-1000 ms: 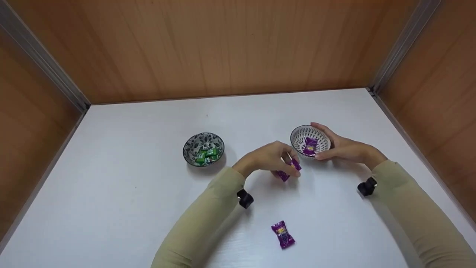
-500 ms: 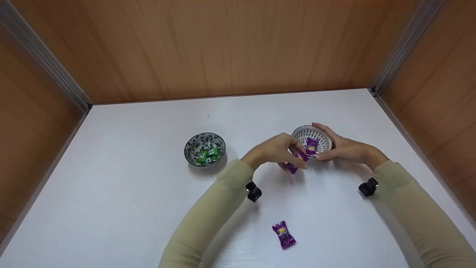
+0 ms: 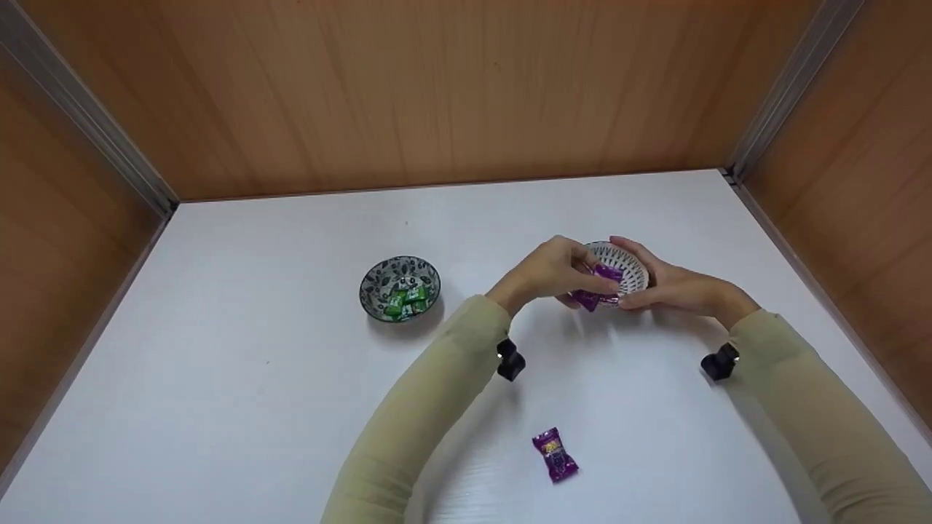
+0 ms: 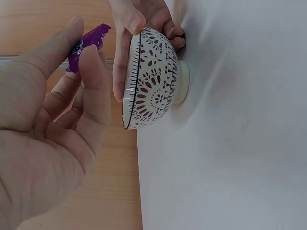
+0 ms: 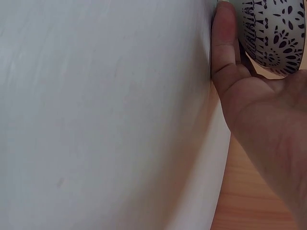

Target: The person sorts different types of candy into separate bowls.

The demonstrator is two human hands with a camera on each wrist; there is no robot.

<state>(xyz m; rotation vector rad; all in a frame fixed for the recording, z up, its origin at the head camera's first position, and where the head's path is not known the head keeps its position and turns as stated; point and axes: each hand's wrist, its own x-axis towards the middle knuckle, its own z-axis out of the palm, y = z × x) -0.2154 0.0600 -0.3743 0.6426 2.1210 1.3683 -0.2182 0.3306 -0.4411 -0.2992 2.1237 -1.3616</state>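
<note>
My left hand [image 3: 547, 269] pinches a purple-wrapped candy [image 4: 91, 43] between thumb and fingertips. It is held right at the near-left rim of a small white bowl with a dark pattern [image 4: 156, 79]. In the head view the hand covers part of that bowl and the purple candy inside it. From the right side, my right hand [image 3: 673, 286] grips the bowl, thumb at the near rim and fingers round the far side. The right wrist view shows the bowl's patterned outer wall [image 5: 278, 36] against that hand.
Another purple candy [image 3: 555, 455] lies on the white table [image 3: 218, 407] near the front. To the left stands a black-and-white patterned bowl [image 3: 373, 291] with several green-wrapped candies [image 3: 405, 300]. Wooden panels [image 3: 451, 94] enclose the back and sides.
My left hand has moved up and to the right with the purple candy, from beside the white bowl to its rim. My right hand and the bowl have stayed in place.
</note>
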